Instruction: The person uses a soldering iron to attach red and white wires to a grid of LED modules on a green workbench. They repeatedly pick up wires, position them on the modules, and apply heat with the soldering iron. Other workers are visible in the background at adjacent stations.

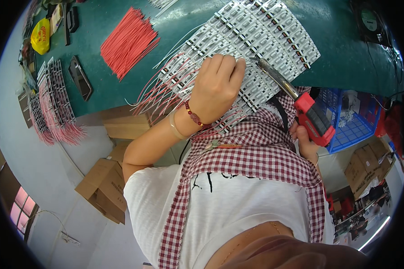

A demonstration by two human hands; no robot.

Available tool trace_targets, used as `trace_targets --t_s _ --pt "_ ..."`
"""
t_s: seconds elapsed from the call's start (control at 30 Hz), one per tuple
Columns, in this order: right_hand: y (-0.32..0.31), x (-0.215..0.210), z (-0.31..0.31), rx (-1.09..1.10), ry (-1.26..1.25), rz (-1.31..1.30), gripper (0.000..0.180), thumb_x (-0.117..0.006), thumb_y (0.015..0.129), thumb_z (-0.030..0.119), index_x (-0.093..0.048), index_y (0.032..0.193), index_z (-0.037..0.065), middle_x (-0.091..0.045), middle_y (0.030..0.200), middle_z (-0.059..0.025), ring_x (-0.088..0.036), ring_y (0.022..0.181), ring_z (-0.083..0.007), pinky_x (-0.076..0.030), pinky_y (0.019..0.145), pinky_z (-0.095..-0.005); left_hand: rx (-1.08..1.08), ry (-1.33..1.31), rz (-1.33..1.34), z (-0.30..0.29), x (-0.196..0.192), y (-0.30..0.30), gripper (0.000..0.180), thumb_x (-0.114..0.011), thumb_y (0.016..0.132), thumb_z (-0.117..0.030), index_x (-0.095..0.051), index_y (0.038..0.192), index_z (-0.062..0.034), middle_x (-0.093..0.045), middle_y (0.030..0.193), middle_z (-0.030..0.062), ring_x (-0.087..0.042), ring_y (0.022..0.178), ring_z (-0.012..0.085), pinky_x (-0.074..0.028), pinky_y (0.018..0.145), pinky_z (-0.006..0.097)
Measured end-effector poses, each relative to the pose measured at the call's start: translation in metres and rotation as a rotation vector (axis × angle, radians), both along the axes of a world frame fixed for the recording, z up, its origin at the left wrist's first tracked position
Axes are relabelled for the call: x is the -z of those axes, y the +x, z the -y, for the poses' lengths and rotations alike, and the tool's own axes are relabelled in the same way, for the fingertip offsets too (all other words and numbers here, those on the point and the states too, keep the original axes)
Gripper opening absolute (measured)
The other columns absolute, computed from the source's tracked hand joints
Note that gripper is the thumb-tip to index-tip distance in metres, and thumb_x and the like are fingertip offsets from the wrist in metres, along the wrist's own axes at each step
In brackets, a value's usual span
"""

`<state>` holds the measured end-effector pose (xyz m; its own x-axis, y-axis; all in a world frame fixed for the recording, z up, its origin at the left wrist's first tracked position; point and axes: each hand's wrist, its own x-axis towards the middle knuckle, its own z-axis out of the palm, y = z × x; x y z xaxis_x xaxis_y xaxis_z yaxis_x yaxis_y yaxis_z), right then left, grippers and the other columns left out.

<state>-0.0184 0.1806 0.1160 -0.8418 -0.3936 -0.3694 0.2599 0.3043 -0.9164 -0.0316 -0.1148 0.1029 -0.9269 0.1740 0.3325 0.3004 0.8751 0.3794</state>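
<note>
My left hand (218, 83) lies over a broad panel of small white circuit boards (278, 33), its fingers curled and pinched together. Whatever sits between its fingertips is hidden from view. Thin red and white wires (155, 96) trail from the panel's lower left side. My right hand (304, 140) grips a red and black soldering iron (312, 114) by the handle. The iron's metal barrel slants up and left across the boards, and its tip ends just right of my left fingertips. Whether the tip touches a board I cannot tell.
A bundle of cut red wires (128, 42) lies on the green table (341, 67). Left of it are a phone (80, 77), wired board strips (56, 101) and a yellow object (40, 36). A blue crate (352, 127) stands at right, cardboard boxes (104, 188) below left.
</note>
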Motion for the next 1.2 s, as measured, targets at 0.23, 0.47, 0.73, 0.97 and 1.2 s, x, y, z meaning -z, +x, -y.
trace_targets --t_s 0.23,0.47,0.73,0.97,1.2 --pt "0.003 0.011 -0.005 -0.044 0.124 -0.195 0.019 -0.066 0.084 0.009 -0.065 0.101 0.0 -0.065 0.084 -0.0056 -0.061 0.073 -0.0151 -0.049 0.066 -0.0289 -0.001 -0.005 0.004 -0.001 0.0 0.0 0.031 -0.058 0.069 -0.001 -0.063 0.099 0.0025 -0.05 0.078 0.0078 -0.049 0.071 0.0225 -0.041 0.065 0.034" --pt "0.004 0.009 -0.007 0.009 0.057 -0.073 0.019 -0.067 0.082 0.008 -0.066 0.098 0.0 -0.066 0.086 -0.0087 -0.063 0.074 -0.0175 -0.05 0.066 -0.0303 -0.011 -0.002 0.004 -0.002 -0.001 0.0 0.03 -0.059 0.069 0.0 -0.063 0.098 0.0031 -0.048 0.077 0.0077 -0.049 0.07 0.0223 -0.041 0.064 0.033" --pt "0.006 0.012 -0.012 -0.04 0.128 -0.176 0.021 -0.066 0.084 0.011 -0.065 0.101 -0.001 -0.066 0.093 -0.0093 -0.064 0.081 -0.0181 -0.05 0.073 -0.0305 -0.015 -0.006 0.006 -0.002 -0.001 -0.001 0.028 -0.06 0.07 0.0 -0.063 0.098 0.0025 -0.048 0.077 0.0078 -0.049 0.07 0.0224 -0.041 0.064 0.033" --pt "0.006 -0.002 -0.01 0.057 -0.015 -0.005 0.022 -0.063 0.089 0.015 -0.063 0.104 -0.001 -0.063 0.089 -0.0041 -0.058 0.081 -0.0124 -0.047 0.075 -0.0285 -0.034 -0.072 0.022 -0.003 -0.001 -0.001 0.027 -0.06 0.07 -0.002 -0.062 0.097 0.0007 -0.049 0.077 0.0078 -0.05 0.071 0.0226 -0.041 0.064 0.034" --pt "0.008 -0.003 -0.01 0.055 -0.075 0.015 0.018 -0.062 0.089 0.016 -0.062 0.097 -0.001 -0.062 0.084 -0.0031 -0.056 0.076 -0.012 -0.045 0.068 -0.0278 -0.004 -0.046 -0.037 -0.007 -0.009 0.001 0.029 -0.059 0.07 -0.003 -0.063 0.098 0.0004 -0.049 0.076 0.0071 -0.049 0.07 0.0227 -0.04 0.064 0.035"
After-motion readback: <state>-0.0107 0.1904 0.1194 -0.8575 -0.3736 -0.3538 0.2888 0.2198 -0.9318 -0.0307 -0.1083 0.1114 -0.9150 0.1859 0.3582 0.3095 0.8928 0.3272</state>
